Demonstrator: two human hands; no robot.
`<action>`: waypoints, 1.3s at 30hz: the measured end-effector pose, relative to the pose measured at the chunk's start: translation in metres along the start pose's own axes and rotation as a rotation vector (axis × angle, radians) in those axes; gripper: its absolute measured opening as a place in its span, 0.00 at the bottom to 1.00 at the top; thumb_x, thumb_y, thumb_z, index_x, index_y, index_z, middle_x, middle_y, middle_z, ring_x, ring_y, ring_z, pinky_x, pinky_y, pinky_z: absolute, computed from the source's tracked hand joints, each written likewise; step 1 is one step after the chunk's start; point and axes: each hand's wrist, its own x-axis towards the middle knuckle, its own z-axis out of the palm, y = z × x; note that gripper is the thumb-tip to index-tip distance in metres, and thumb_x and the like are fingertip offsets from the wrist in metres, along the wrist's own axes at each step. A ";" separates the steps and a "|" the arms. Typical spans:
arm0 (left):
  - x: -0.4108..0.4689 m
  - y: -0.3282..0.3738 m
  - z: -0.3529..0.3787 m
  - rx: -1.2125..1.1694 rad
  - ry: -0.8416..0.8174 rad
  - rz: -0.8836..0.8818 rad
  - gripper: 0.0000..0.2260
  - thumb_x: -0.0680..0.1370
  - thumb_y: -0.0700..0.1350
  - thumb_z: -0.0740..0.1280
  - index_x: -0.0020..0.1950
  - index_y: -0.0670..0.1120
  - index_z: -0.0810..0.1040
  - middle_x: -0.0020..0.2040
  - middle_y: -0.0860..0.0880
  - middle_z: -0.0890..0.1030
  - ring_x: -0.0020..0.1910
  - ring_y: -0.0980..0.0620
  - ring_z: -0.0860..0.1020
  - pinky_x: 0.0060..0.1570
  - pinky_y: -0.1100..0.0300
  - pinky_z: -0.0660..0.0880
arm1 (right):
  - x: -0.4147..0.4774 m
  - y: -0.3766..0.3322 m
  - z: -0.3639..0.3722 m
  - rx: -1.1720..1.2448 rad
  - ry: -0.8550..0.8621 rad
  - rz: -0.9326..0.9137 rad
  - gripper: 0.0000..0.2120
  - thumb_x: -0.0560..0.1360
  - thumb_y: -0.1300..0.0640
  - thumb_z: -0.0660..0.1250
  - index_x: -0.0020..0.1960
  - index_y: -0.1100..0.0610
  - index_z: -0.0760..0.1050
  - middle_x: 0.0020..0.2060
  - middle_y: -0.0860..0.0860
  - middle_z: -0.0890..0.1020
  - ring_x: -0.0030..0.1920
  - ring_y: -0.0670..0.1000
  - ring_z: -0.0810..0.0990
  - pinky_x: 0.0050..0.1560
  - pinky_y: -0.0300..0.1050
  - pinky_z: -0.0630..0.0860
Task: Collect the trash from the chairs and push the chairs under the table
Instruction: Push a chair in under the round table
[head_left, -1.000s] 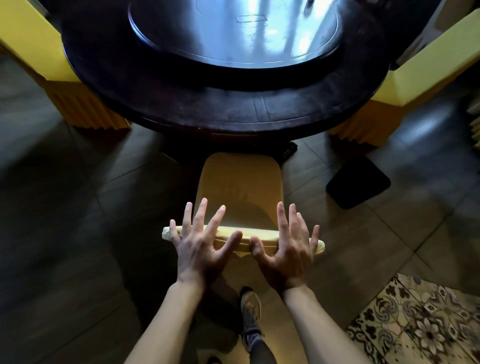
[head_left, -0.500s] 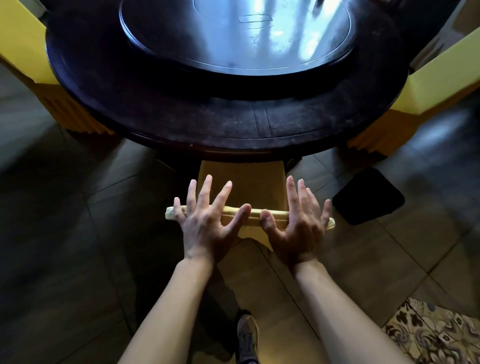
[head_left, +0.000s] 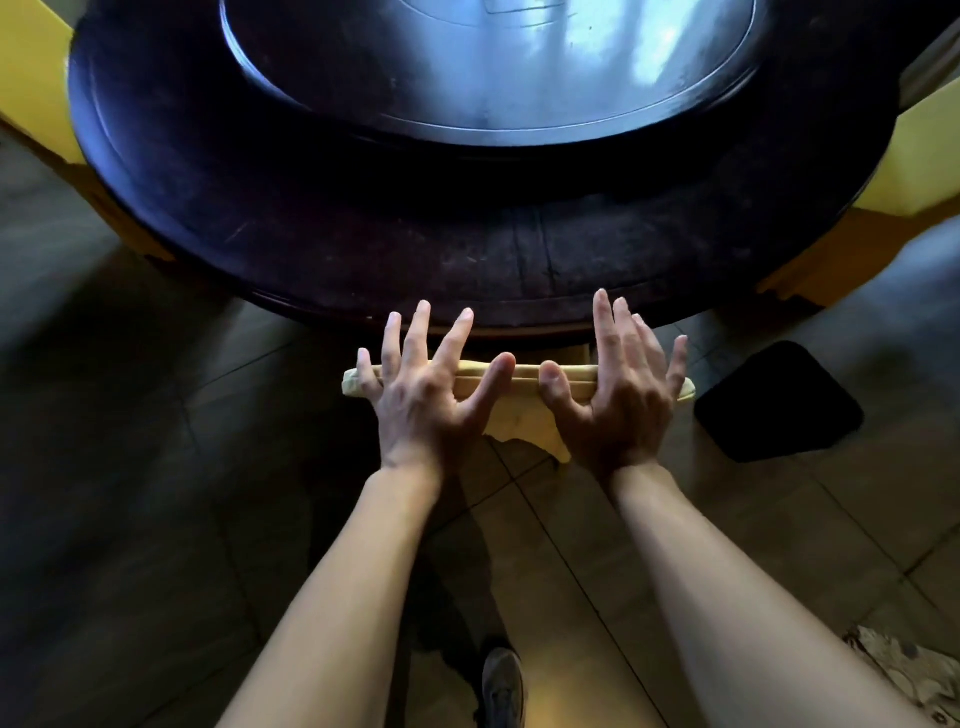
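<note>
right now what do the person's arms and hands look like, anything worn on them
Both forearms are bare up to the frame edge: no sleeves show. The left hand and right hand have no gloves, and no rings, watch or bands show on the fingers or wrists. Nails look short and unpainted.

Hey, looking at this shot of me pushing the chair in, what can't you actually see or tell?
- Seat of the chair, head view: hidden under the table, so any trash there is unknowable.
- Palms of left hand and right hand: hidden by the hands' backs.
- Side chairs: cut off by the frame edges.
</note>
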 end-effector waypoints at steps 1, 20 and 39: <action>0.005 0.002 0.002 -0.004 0.003 -0.004 0.43 0.72 0.79 0.37 0.79 0.60 0.66 0.83 0.46 0.60 0.83 0.43 0.51 0.77 0.35 0.45 | 0.006 0.003 0.002 0.000 0.013 -0.005 0.43 0.76 0.26 0.46 0.79 0.54 0.66 0.74 0.58 0.73 0.75 0.59 0.71 0.78 0.67 0.52; -0.012 0.017 -0.033 0.146 -0.294 -0.073 0.34 0.79 0.72 0.43 0.83 0.61 0.42 0.85 0.47 0.40 0.82 0.44 0.36 0.77 0.35 0.37 | 0.014 -0.019 -0.038 -0.012 -0.368 -0.049 0.42 0.74 0.29 0.47 0.83 0.45 0.49 0.83 0.59 0.53 0.82 0.59 0.52 0.77 0.68 0.35; 0.029 -0.221 -0.266 0.245 -0.033 -0.328 0.33 0.79 0.72 0.40 0.82 0.63 0.37 0.81 0.49 0.30 0.79 0.43 0.29 0.74 0.34 0.29 | 0.079 -0.369 0.029 0.003 -0.522 -0.363 0.40 0.79 0.29 0.51 0.82 0.41 0.35 0.81 0.58 0.31 0.82 0.60 0.36 0.77 0.66 0.31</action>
